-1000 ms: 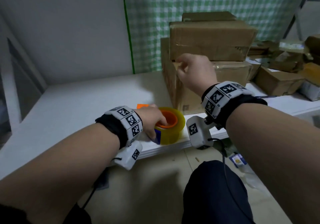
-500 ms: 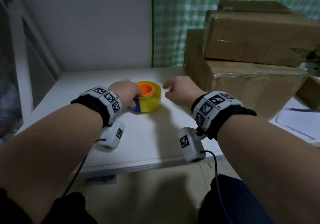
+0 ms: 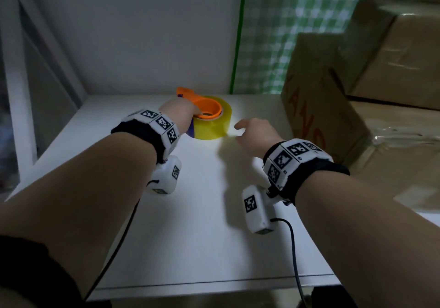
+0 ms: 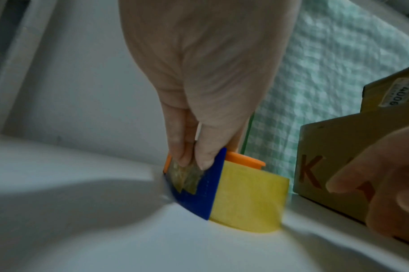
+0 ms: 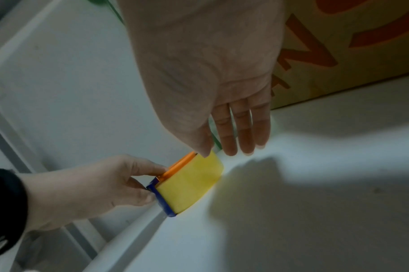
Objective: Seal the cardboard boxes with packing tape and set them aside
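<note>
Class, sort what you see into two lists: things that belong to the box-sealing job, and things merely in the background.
Belongs to the job:
- tape roll, held by the left hand
- cardboard boxes
- right hand, open beside the roll

Just there:
- green checked curtain
- white table

Head cam up high, looking forward and down over white surface (image 3: 202, 224). Both wrist cams super close, aimed along fingers. All three share yellow packing tape roll with orange core (image 3: 212, 123) (image 4: 247, 198) (image 5: 189, 181).
</note>
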{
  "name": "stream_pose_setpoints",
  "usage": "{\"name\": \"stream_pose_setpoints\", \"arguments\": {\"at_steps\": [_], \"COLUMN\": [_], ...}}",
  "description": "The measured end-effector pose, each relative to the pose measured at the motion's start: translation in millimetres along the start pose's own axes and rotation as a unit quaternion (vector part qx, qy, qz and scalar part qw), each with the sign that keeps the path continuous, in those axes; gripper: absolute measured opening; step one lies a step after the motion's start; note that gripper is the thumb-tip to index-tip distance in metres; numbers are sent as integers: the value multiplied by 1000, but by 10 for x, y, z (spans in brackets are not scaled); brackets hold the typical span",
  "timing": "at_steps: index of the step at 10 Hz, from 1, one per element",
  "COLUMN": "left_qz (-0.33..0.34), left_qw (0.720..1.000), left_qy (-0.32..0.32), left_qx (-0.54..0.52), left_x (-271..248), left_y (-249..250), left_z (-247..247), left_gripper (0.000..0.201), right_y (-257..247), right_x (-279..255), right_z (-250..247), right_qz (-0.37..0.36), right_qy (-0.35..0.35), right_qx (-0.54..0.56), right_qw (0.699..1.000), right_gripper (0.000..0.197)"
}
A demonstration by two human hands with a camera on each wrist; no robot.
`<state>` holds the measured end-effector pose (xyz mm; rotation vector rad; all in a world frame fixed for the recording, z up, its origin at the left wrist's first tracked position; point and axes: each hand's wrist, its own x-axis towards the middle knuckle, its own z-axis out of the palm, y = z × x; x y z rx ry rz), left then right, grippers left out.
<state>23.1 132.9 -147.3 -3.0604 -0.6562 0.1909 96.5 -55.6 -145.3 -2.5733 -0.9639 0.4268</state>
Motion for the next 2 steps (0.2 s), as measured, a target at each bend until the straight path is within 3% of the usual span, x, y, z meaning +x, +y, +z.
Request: {"name": "stream_pose_setpoints", "arguments": {"at_steps": [1,2], "left_qz": [24,3], "left_qw": [999,998], "left_qy": [2,-13], "left_qx": [-35,-58], "left_x": [-85,-168], "left_y": [-42,-109], "left_z": [-34,-168], "left_gripper": [54,54], "right_y": [1,-32], "right_x": [25,26], "right_z": [18,-7], "right_qz": [2,-4], "right_qy": [-5,12], "right_qx": [11,56], "right_qw": [1000,998], "right_gripper": [42,40]}}
